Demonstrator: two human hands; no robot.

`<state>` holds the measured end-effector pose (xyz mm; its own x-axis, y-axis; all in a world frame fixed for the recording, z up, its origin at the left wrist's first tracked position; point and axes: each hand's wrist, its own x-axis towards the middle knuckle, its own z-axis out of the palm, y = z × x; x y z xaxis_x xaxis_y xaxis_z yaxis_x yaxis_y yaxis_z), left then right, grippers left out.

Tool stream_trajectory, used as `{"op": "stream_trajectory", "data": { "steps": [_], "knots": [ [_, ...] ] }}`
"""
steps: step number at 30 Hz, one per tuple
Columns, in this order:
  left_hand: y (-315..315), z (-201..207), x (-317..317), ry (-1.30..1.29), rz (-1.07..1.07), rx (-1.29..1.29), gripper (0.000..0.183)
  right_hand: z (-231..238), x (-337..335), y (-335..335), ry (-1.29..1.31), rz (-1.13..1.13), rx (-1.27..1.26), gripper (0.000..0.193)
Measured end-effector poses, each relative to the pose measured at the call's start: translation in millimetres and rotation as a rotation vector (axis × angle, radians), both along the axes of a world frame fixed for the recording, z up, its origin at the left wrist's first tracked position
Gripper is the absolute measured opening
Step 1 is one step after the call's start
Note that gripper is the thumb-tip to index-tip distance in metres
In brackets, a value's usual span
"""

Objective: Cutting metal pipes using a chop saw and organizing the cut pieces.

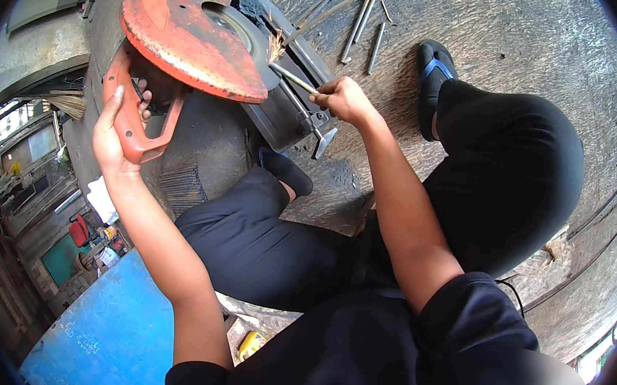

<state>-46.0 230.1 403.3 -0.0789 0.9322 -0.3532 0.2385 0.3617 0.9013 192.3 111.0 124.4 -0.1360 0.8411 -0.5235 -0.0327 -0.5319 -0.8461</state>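
Observation:
My left hand (117, 132) is wrapped round the orange loop handle (134, 137) of a chop saw. Its worn orange disc guard (183, 31) tilts over the dark metal base (274, 120). In my right hand (346, 100) is a thin metal rod (296, 79), gripped near one end. The rod's far end reaches the cutting disc (252, 37), where orange sparks (275, 45) show. Below my right hand, a T-shaped clamp handle (323, 144) sticks out from the base. The guard hides part of the disc.
Several cut rods (367, 29) lie on the worn floor beyond the saw. A bundle of thin rods (182, 185) sits by my left leg. My sandalled feet (435, 71) flank the saw. A blue panel (102, 328) and a yellow object (252, 345) are nearby.

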Motion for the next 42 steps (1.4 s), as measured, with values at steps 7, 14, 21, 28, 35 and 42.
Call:
{"op": "stream_trajectory", "data": {
  "steps": [7, 14, 21, 28, 35, 42],
  "knots": [
    [-2, 1, 6, -0.007, 0.046, -0.005, 0.05, -13, -8, 3, -0.241, -0.086, 0.148, 0.032],
    [-2, 1, 3, -0.009, 0.045, 0.034, 0.048, -3, 1, 6, 0.331, -0.162, -0.174, 0.041],
    [-3, -2, 3, -0.051, 0.051, 0.012, 0.047, -9, -5, 4, 0.276, -0.098, -0.15, 0.037],
    [-3, 0, 4, -0.075, 0.051, 0.019, 0.049, -9, -6, 5, 0.205, -0.051, -0.151, 0.036],
    [-3, 0, 3, -0.068, 0.047, 0.014, 0.048, -8, -9, 3, 0.142, -0.064, -0.101, 0.034],
    [-4, 0, 5, -0.071, 0.058, 0.017, 0.047, -11, -10, 2, 0.102, -0.079, -0.06, 0.034]
  ]
}}
